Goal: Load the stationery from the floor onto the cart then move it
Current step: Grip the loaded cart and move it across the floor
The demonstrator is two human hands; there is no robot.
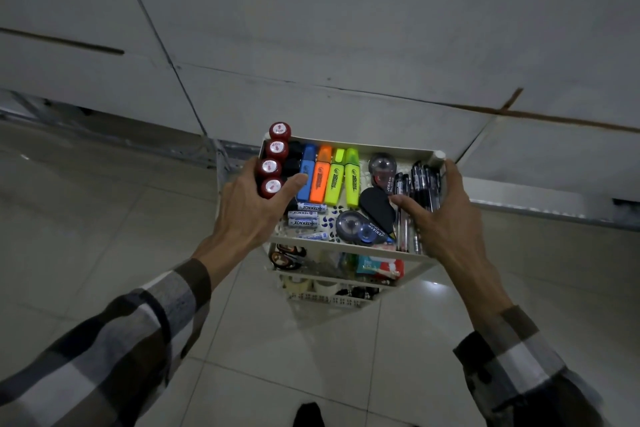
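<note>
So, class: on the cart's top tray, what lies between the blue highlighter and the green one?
Head view: orange highlighter and yellow highlighter.

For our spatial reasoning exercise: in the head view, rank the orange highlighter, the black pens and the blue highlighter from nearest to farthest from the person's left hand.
From the left hand, working rightward across the cart's top tray:
1. Blue highlighter, right beside the thumb.
2. Orange highlighter, next to the right.
3. Black pens, at the tray's far right, by the right hand.
</note>
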